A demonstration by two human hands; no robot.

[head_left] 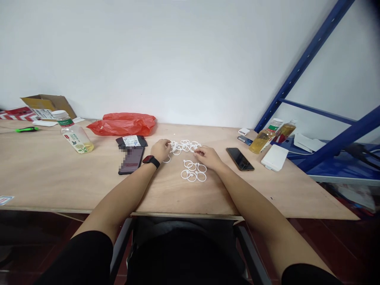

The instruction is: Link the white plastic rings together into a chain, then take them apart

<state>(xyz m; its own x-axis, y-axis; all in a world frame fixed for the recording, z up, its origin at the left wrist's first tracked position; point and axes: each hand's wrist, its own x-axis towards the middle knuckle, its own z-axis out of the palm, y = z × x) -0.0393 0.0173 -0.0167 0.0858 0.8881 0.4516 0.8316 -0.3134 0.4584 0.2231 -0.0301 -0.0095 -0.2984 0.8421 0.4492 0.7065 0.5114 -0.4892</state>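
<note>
A pile of white plastic rings (185, 146), looking like curtain rings with small eyelets, lies on the wooden table (166, 194) between my hands. My left hand (160, 150), with a dark watch on its wrist, is at the pile's left end. Its bent fingertips close on a ring at the edge; another ring (167, 159) lies just below this hand. At the pile's right end is my right hand (207, 155), thumb and index finger pinched at a white ring there, partly hidden by the fingers. Nearer to me lies a separate overlapping group of several rings (192, 175).
Left of the rings lie a phone (132, 160), a black package (131, 141) and a red plastic bag (124, 124); a bottle (74, 136) stands farther left. On the right are another phone (240, 159), a white case (274, 157), bottles (264, 138) and a blue metal rack (305, 51).
</note>
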